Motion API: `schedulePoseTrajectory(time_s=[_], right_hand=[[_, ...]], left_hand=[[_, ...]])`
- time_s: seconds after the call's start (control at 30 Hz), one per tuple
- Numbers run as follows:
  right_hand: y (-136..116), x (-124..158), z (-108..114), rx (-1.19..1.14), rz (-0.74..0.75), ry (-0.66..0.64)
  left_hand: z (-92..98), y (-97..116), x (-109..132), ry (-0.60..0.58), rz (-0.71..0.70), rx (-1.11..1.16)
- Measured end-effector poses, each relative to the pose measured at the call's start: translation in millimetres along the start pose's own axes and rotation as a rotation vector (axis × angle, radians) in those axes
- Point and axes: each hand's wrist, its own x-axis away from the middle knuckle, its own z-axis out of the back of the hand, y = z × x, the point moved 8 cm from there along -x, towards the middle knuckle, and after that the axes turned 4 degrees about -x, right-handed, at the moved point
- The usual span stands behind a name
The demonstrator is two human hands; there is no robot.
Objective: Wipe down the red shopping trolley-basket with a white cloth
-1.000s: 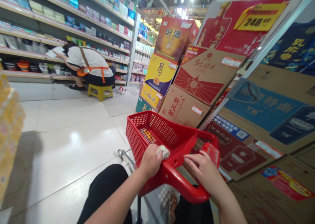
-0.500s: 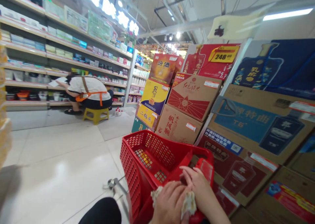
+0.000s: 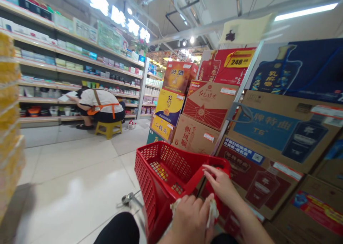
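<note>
My left hand (image 3: 191,215) is closed over a crumpled whitish cloth (image 3: 213,212), which pokes out on both sides of the fingers. It rests at the near end of a red plastic basket cart (image 3: 146,187); what lies under the palm is hidden. Beyond it to the right, my right hand (image 3: 222,185) has its fingers stretched out over the cart's right rim, with nothing seen in it. Whether those fingertips touch the red plastic I cannot tell. Through the slotted basket floor, some yellow shows.
Stacked liquor cartons (image 3: 207,101) stand close along the right. A person (image 3: 103,101) sits on a yellow stool (image 3: 108,129) by the shelves (image 3: 72,67) on the left. Yellow-wrapped goods (image 3: 9,104) rise at the left edge. Pale tiled floor (image 3: 80,176) lies between.
My right hand has drawn away from my left hand, its fingers more spread. My left hand keeps hold of the cloth. The view has shifted slightly, and the cart sits a little farther right.
</note>
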Motion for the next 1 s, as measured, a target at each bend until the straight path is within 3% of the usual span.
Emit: schedulePoseTrajectory(time_s=[0.13, 0.23, 0.33, 0.5, 0.63, 0.8, 0.9, 1.0], right_hand=[[57, -25, 34, 0.249, -0.080, 0.033], [90, -34, 33, 0.320, -0.045, 0.016], [96, -34, 22, 0.342, -0.008, 0.048], [63, -31, 0, 0.346, 0.117, -0.016], [46, -40, -7, 0.287, 0.232, -0.155], [35, -56, -25, 0.310, 0.268, -0.009], [15, -59, -50, 0.434, 0.202, 0.061], [-18, -58, -75, 0.552, 0.179, -0.088]], left_hand=[[3.4, -11, 4, 0.027, 0.021, 0.059], [10.0, -23, 4, 0.041, 0.054, 0.073], [19.9, -39, 7, 0.083, 0.074, 0.067], [39.9, -85, 19, 0.151, 0.053, 0.038], [50.7, -149, 33, 0.137, 0.126, 0.056], [66.4, -229, 48, 0.134, 0.384, -0.021], [77.2, -233, 43, 0.058, 0.440, -0.213], [85.2, -208, 31, 0.013, 0.409, -0.438]])
